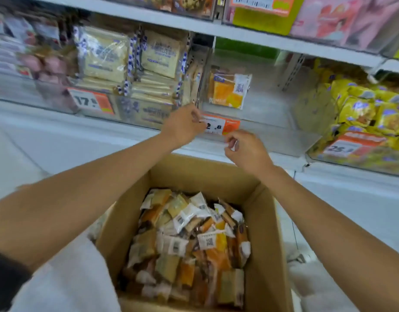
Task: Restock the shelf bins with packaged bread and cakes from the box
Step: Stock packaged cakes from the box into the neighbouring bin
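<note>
Light: bright, even, soft shadows.
Blur: strongest upper left of the box (268, 233).
Distortion: shelf lines bow.

One cardboard box (268, 233) was present. One orange-and-white packet (228, 90) stood in the middle clear bin (272, 122). Three price tags were visible (two partly legible). Two hands appeared.

Your open cardboard box (268, 233) sits below the shelf, heaped with jumbled orange, tan and white packaged cakes (189, 242). The clear middle bin (257, 102) holds one orange-and-white pack (228, 90) (standing upright); the left bin (135, 109) is stacked with cream bread packs (131, 64).
</note>
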A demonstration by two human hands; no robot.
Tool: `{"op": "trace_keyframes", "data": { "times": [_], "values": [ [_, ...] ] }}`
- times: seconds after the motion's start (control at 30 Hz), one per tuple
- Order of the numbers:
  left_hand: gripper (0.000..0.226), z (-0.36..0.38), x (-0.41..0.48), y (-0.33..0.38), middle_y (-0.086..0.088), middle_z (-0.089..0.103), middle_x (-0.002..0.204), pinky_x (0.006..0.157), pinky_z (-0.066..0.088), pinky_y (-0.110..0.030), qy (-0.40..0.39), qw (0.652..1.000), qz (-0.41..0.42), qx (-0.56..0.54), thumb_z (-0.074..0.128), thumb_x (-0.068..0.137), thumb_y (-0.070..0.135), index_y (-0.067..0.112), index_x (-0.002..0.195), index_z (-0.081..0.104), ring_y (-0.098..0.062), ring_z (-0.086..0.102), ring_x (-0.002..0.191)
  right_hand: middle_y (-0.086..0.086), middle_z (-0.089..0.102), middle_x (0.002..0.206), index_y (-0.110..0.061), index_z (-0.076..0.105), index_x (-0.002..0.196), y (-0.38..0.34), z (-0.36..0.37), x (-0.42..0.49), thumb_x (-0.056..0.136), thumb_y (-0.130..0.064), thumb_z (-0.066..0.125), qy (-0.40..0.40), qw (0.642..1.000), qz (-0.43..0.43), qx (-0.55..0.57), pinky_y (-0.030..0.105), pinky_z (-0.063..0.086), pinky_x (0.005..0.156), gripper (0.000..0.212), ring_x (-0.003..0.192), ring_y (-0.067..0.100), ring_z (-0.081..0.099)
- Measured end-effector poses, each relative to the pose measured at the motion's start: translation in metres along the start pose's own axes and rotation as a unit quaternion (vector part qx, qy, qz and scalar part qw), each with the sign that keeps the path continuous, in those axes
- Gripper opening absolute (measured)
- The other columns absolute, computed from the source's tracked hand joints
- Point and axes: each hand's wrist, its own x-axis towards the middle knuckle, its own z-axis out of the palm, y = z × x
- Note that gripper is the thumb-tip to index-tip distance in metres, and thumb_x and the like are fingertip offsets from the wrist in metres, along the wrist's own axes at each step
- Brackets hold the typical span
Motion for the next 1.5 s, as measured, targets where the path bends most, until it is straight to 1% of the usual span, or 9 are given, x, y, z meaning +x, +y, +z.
{"op": "trace_keyframes", "data": {
  "times": [0.17,0.33,0.57,0.77,0.93,1.07,1.2,1.33,1.5],
  "values": [
    [0.02,0.033,-0.064,-0.084,0.002,0.062,0.106,0.089,0.049,-0.031,-0.105,0.983,-0.151,0.027,0.065,0.092,0.033,0.018,0.105,0.064,-0.015,0.059,0.099,-0.002,0.065,0.111,-0.02,0.065,0.117,0.038,0.076,-0.087,0.089,-0.017,0.065,-0.223,0.966,0.129,0.011,0.029,0.05,0.087,0.028,0.102,0.016,0.062],
    [0.021,0.059,-0.097,-0.155,0.002,0.064,0.096,0.086,0.051,-0.031,-0.09,0.967,-0.236,0.021,0.067,0.091,0.028,0.016,0.108,0.067,-0.015,0.061,0.093,0.006,0.061,0.13,-0.015,0.056,0.134,0.076,0.148,-0.133,0.093,-0.023,0.064,-0.268,0.931,0.235,0.078,0.035,0.053,0.087,0.042,0.104,0.02,0.062],
    [0.019,0.075,-0.108,-0.185,0.001,0.064,0.095,0.074,0.05,-0.027,-0.115,0.953,-0.279,-0.009,0.068,0.091,0.027,0.018,0.106,0.066,-0.018,0.064,0.091,0.003,0.022,0.16,-0.034,0.013,0.155,0.079,0.223,-0.109,0.088,0.002,0.058,-0.35,0.931,0.108,-0.005,0.04,0.051,0.092,0.089,0.14,0.028,0.035],
    [0.024,0.069,-0.113,-0.197,-0.008,0.065,0.106,0.066,0.046,-0.024,-0.128,0.938,-0.32,-0.042,0.067,0.091,0.025,0.017,0.112,0.061,-0.022,0.064,0.096,0.006,0.058,0.116,-0.012,0.069,0.118,0.071,0.234,-0.092,0.099,-0.023,0.054,-0.235,0.971,-0.012,-0.053,0.031,0.041,0.081,0.026,0.111,0.025,0.053],
    [0.043,0.078,-0.115,-0.196,-0.01,0.059,0.112,0.074,0.052,-0.03,-0.133,0.904,-0.397,-0.086,0.062,0.09,0.007,0.009,0.132,0.05,-0.018,0.058,0.089,0.004,0.069,0.097,-0.008,0.067,0.098,0.034,0.176,-0.068,0.101,-0.024,0.051,-0.101,0.974,0.131,0.158,0.03,0.044,0.076,0.023,0.086,0.014,0.061],
    [0.096,0.09,-0.113,-0.181,-0.003,0.05,0.141,0.093,0.049,-0.037,-0.194,0.815,-0.471,-0.275,0.083,0.075,0.026,0.019,0.152,0.027,-0.02,0.05,0.126,0.013,0.07,0.094,-0.005,0.06,0.096,0.025,0.141,-0.075,0.103,-0.018,0.047,-0.065,0.792,0.338,0.505,0.036,0.059,0.077,0.02,0.08,0.023,0.07],
    [0.046,0.101,-0.113,-0.164,-0.002,0.069,0.103,0.075,0.051,-0.026,-0.166,0.767,-0.46,-0.416,0.072,0.086,0.023,0.012,0.128,0.057,-0.013,0.065,0.092,0.016,0.068,0.106,-0.006,0.053,0.119,0.032,0.126,-0.093,0.101,-0.017,0.05,-0.085,0.657,0.409,0.628,0.035,0.06,0.079,0.021,0.085,0.026,0.07],
    [0.018,0.101,-0.116,-0.159,-0.006,0.071,0.099,0.07,0.057,-0.027,-0.067,0.802,-0.442,-0.397,0.071,0.089,0.02,0.013,0.103,0.063,-0.015,0.069,0.085,0.016,0.064,0.116,-0.009,0.058,0.106,0.041,0.131,-0.11,0.093,-0.018,0.065,-0.13,0.737,0.401,0.528,0.032,0.057,0.084,0.017,0.096,0.024,0.064],
    [0.039,0.095,-0.12,-0.166,-0.014,0.069,0.119,0.094,0.054,-0.041,-0.118,0.789,-0.451,-0.4,0.068,0.091,0.024,0.01,0.127,0.06,-0.025,0.067,0.106,0.005,0.066,0.118,-0.012,0.058,0.11,0.051,0.146,-0.12,0.098,-0.031,0.057,-0.219,0.75,0.38,0.495,0.033,0.051,0.095,0.023,0.106,0.017,0.063]
  ]
}}
